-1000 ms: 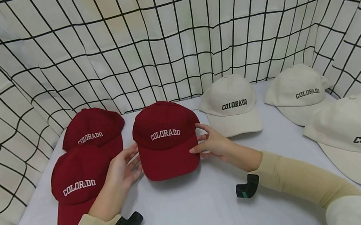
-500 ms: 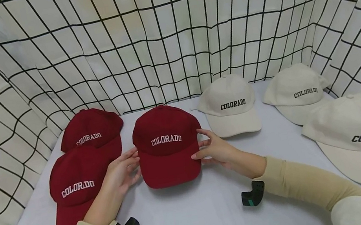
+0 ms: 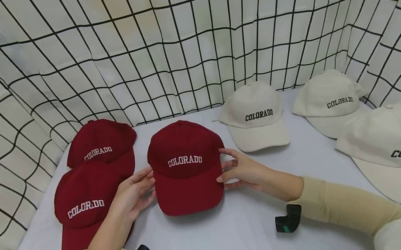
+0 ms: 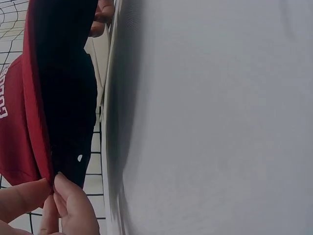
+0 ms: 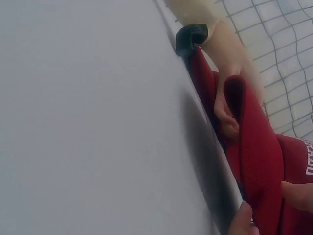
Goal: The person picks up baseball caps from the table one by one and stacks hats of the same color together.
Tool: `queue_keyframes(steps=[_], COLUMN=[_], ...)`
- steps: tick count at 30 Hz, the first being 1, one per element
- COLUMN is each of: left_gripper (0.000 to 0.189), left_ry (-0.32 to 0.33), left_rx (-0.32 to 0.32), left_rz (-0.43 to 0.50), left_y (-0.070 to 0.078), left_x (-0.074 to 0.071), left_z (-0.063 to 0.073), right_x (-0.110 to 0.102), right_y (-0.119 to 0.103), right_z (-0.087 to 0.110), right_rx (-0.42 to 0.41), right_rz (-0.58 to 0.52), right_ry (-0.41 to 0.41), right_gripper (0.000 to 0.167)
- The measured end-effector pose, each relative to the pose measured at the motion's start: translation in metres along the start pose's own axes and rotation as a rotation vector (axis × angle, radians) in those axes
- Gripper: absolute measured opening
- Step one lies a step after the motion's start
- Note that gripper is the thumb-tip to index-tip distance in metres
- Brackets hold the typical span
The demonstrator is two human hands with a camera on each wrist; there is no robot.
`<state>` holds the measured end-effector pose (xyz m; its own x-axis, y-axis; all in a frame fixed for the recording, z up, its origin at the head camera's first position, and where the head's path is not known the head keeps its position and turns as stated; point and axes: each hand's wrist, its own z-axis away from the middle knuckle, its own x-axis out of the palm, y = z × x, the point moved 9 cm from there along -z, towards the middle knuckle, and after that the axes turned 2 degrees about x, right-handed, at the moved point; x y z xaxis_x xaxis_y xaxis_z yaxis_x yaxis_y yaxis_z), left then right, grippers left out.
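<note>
A red baseball cap (image 3: 190, 193) with white COLORADO lettering faces me in the middle, held between both hands. My left hand (image 3: 133, 194) pinches its left edge where brim meets crown; the left wrist view shows thumb and fingers (image 4: 73, 205) gripping that edge. On the other side, my right hand (image 3: 246, 171) pinches the right edge, its thumb (image 5: 296, 196) on top and a fingertip (image 5: 241, 215) under the brim. Shadow and a gap beneath the brim show the cap raised over the white tabletop (image 4: 210, 117). The cap's dark underside appears in the left wrist view.
Two more red caps overlap at the left, one behind (image 3: 100, 135) and one in front (image 3: 84, 239), partly behind my left forearm. Three cream caps stand to the right: one near the middle (image 3: 260, 137), one behind (image 3: 324, 93), one in front (image 3: 397, 180). Black-gridded white cloth (image 3: 187, 47) walls the table.
Both hands have brought the middle red cap a short way toward me. The other red caps and the cream caps stay where they were.
</note>
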<state>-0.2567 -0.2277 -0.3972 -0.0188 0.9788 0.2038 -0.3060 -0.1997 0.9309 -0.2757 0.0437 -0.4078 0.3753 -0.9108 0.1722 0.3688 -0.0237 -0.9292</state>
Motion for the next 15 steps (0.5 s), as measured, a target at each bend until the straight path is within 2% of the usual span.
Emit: queue_keyframes(steps=[6,15], left_gripper=[0.041,0.04], left_ry=[-0.003,-0.109], left_rx=[0.009,0.045], left_rz=[-0.09,-0.235], left_y=[0.001,0.003], left_x=[-0.003,-0.002], left_z=[0.003,0.007], right_x=[0.002,0.002], right_y=[0.002,0.006], right_z=[0.006,0.016], right_rx=[0.018,0.026], right_rz=[-0.037,-0.012], right_ry=[-0.071,-0.159], right_gripper=[0.085,0.084])
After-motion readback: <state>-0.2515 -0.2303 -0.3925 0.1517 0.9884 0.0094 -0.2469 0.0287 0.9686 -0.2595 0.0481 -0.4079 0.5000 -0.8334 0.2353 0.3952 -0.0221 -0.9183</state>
